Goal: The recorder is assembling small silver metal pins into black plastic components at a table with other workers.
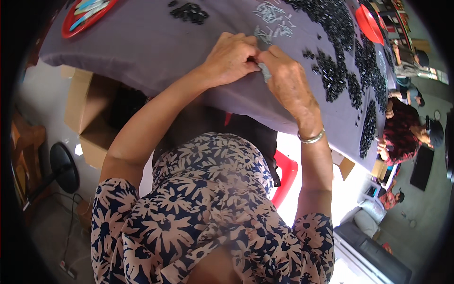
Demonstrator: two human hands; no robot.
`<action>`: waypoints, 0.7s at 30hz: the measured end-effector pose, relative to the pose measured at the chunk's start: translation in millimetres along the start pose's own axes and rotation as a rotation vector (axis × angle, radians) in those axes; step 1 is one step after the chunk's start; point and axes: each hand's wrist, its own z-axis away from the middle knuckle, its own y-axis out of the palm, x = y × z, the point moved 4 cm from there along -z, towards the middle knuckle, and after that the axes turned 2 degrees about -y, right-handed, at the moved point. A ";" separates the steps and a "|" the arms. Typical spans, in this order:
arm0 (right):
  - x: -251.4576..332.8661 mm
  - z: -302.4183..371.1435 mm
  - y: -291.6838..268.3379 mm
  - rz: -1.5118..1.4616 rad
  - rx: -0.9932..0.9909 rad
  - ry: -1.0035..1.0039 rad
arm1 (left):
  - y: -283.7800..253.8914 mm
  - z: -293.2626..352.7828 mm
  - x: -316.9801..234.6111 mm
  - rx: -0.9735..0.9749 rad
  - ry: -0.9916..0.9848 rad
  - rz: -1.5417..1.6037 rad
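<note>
My left hand (231, 57) and my right hand (287, 78) meet over the near edge of a table with a purple-grey cloth (156, 47). The fingertips of both are pinched together, and what lies between them is too small and hidden to name. A pale grey, translucent piece (265, 72) shows under the fingers of my right hand, held against its palm side. Just beyond the hands is a scatter of small clear strips (269, 13). Many small glossy black pieces (330, 71) are spread to the right, and a smaller heap of black pieces (189, 13) lies at the far left.
A red tray (71, 32) with blue and white items is at the far left, and a red dish (369, 24) at the far right. An open cardboard box (78, 102) stands below the table on the left. Other people (406, 128) sit along the right.
</note>
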 end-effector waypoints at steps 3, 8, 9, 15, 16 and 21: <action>-4.9 -1.4 6.0 0.037 0.017 0.043 | -1.8 -1.0 1.9 0.029 -0.037 -0.024; -13.7 4.7 10.4 -0.064 -0.094 0.148 | -2.0 -0.8 -0.9 0.049 -0.083 0.003; -13.7 5.4 10.6 -0.058 -0.098 0.150 | -2.8 0.7 -1.1 0.052 -0.092 0.004; -26.8 21.2 7.3 -0.405 -0.084 0.294 | 0.1 0.3 0.8 0.072 -0.058 0.047; -36.3 30.2 5.7 -0.485 -0.129 0.381 | 0.5 0.5 1.9 0.071 -0.055 0.068; -92.8 79.6 -41.3 -0.031 -0.264 0.550 | -5.2 4.3 4.7 0.079 -0.076 0.113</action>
